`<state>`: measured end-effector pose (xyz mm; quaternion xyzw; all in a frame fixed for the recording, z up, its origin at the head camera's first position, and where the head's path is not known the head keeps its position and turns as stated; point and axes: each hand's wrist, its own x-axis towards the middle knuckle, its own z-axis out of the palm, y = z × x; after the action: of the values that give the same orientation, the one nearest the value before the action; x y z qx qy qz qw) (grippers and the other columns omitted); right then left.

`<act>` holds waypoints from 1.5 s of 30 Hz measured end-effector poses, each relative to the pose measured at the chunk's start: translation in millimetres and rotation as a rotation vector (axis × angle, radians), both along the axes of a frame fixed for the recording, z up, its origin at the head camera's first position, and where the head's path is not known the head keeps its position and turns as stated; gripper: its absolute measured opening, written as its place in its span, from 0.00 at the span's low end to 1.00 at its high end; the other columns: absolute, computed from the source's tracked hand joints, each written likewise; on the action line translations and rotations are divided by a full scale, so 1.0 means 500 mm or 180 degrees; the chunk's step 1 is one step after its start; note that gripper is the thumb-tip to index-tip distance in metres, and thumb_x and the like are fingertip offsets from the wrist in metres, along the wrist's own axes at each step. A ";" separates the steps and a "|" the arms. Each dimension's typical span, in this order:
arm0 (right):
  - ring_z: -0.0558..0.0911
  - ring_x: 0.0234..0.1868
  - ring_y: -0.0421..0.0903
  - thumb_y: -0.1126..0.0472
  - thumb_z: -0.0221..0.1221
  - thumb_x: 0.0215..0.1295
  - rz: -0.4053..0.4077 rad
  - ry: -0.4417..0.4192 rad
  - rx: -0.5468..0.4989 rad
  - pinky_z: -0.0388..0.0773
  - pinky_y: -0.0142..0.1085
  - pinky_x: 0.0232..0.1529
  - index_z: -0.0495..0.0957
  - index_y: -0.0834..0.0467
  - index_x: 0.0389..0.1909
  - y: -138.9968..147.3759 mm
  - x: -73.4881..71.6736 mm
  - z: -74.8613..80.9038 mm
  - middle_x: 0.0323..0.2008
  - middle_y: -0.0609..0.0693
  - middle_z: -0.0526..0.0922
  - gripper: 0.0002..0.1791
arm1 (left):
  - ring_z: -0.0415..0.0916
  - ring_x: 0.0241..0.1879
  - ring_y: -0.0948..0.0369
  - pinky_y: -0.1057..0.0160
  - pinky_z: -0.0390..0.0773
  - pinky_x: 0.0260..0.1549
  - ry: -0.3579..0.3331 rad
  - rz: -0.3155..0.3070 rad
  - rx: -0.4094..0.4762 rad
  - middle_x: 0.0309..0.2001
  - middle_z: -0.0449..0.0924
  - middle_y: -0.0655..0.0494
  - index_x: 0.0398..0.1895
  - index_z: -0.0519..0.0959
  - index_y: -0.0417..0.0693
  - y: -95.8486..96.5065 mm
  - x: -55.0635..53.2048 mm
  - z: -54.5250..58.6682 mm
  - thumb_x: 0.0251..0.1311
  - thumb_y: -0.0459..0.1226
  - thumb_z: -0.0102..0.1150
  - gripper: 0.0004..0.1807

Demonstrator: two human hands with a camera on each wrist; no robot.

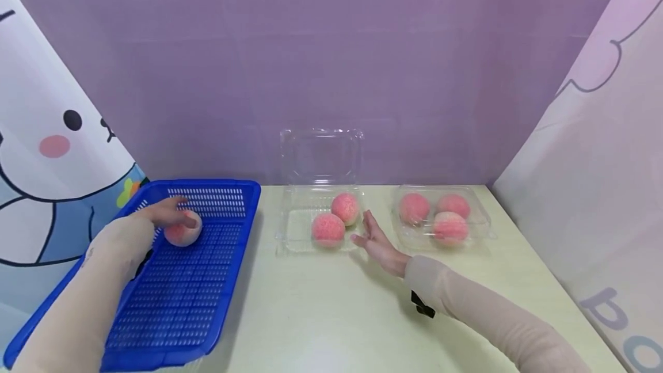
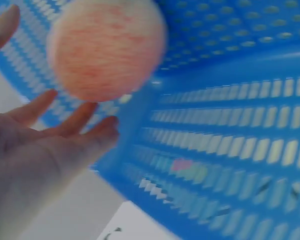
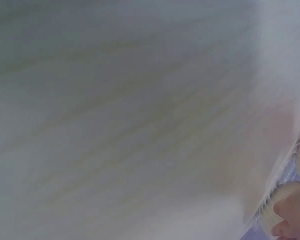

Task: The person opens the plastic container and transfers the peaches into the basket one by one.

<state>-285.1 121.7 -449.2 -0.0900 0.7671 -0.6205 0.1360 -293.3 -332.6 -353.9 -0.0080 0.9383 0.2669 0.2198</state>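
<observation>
In the blue basket [image 1: 199, 281] lies a pink and white peach [image 1: 182, 236]. My left hand [image 1: 164, 212] reaches over it from the left; in the left wrist view the fingers [image 2: 72, 122] are spread beside the peach [image 2: 107, 50], the fingertips at its edge. An open clear plastic clamshell box [image 1: 295, 226], lid raised, has two peaches inside: one nearer [image 1: 328, 230], one farther back [image 1: 345, 208]. My right hand [image 1: 382, 246] is by that box's right side, fingers extended, holding nothing. A sleeve [image 3: 140, 125] covers most of the right wrist view.
To the right stands a second clear plastic box [image 1: 479, 220] with three peaches [image 1: 450, 228] in it, its lid down. A purple cloth backdrop [image 1: 331, 73] rises behind the pale table [image 1: 311, 309]. Printed cloths hang on both sides.
</observation>
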 end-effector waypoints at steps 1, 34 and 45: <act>0.34 0.72 0.54 0.63 0.49 0.66 0.0006 -0.0009 0.0000 0.38 0.51 0.69 0.25 0.57 0.70 -0.001 -0.001 0.000 0.72 0.55 0.30 0.45 | 0.39 0.61 0.27 0.30 0.49 0.57 0.0015 -0.0001 -0.0046 0.63 0.38 0.20 0.66 0.37 0.24 0.005 0.001 0.008 0.57 0.46 0.54 0.49; 0.33 0.72 0.53 0.62 0.50 0.66 0.0049 -0.0057 0.0035 0.36 0.51 0.69 0.25 0.56 0.70 0.000 -0.014 0.002 0.72 0.54 0.29 0.46 | 0.60 0.63 0.45 0.46 0.61 0.61 0.1024 -0.1256 -0.0741 0.63 0.65 0.42 0.63 0.64 0.42 0.384 0.008 0.088 0.52 0.41 0.62 0.34; 0.34 0.72 0.55 0.63 0.51 0.65 -0.0029 -0.0042 -0.0019 0.38 0.51 0.69 0.27 0.57 0.70 -0.009 -0.011 -0.015 0.72 0.56 0.31 0.46 | 0.72 0.54 0.53 0.54 0.70 0.56 0.1386 -0.1475 -0.0189 0.51 0.77 0.48 0.53 0.75 0.41 0.477 -0.020 0.016 0.55 0.35 0.59 0.20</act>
<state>-290.4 117.0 -456.4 -0.0828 0.7647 -0.6240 0.1380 -303.2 -94.1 -346.0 0.2569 0.9475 0.1777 0.0684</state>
